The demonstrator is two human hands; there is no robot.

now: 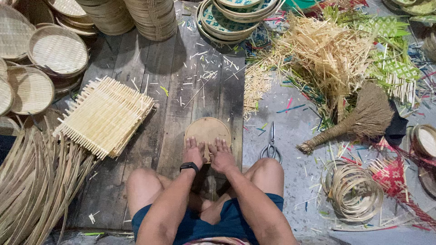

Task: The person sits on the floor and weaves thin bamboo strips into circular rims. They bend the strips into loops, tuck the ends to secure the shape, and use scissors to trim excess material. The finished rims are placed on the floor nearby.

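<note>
Plank floor [181,90], bamboo scraps scattered. We're pressing left hand [194,153] and right hand [221,156], fingers flat together, on round wooden disc [206,131]; square woven mats [105,115] waiting, finished trays [58,50] stacking up.

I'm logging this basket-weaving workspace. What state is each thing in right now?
Left hand: flat, pressing on the disc.
Right hand: flat, pressing on the disc.
Round wooden disc: flat on the plank floor.
Scissors: shut, lying on the floor.
Woven square mats: stacked.
Hand broom: lying on its side.
Bamboo hoops: piled loosely.
</note>
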